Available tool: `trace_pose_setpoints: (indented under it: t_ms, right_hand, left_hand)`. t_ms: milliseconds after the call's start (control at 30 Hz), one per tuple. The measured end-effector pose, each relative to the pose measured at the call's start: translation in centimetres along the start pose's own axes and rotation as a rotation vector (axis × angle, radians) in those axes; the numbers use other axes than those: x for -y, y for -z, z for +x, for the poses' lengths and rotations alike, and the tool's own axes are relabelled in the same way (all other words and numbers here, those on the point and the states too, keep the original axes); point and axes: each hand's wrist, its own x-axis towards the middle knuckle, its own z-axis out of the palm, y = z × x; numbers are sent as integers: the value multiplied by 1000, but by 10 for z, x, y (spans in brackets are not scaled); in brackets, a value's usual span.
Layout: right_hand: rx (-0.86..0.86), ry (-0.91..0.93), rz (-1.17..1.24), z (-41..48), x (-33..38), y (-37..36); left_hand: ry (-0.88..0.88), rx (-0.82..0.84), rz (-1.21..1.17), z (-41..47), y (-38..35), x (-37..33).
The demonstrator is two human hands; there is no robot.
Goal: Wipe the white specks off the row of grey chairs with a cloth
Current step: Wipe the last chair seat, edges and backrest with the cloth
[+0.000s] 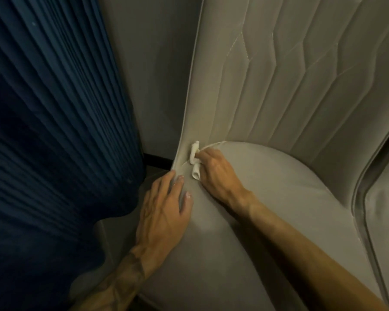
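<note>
At the far-left seat crease, my right hand [213, 173] pinches the cloth [194, 153] to scrub, my left hand [164, 209] flat-fingered, steadying the chair [279, 198].

Pleated dark blue curtain [54, 108], plain grey wall [148, 63], dim light

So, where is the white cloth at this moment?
In the head view the white cloth is just left of centre. The right hand grips it at the crease between the grey seat and backrest, just above the left hand.
</note>
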Motion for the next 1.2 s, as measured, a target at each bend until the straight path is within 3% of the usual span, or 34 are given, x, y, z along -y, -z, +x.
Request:
trace_pose_setpoints:
  t_ms: [167, 367, 533, 700, 900, 1067, 1200]
  right_hand:
    - [-66, -169, -110, 24, -23, 15]
    - [59, 71, -2, -6, 13, 9]
    - [-44, -109, -61, 21, -5, 17]
    - [51, 90, 1, -11, 24, 5]
    - [-49, -88, -45, 9, 18, 6]
    - [57, 34, 71, -18, 35, 3]
    - [-70, -203, 85, -6, 30, 5]
  left_hand:
    - [-24, -25, 2, -2, -2, 2]
    - [-38, -51, 4, -3, -2, 4]
    - [-37, -57, -11, -3, -2, 2]
    - [-47, -47, -24, -2, 0, 1]
    - [0, -98, -113, -2, -1, 2]
    - [73, -119, -194, -4, 10, -1]
    - [89, -80, -134, -13, 26, 9]
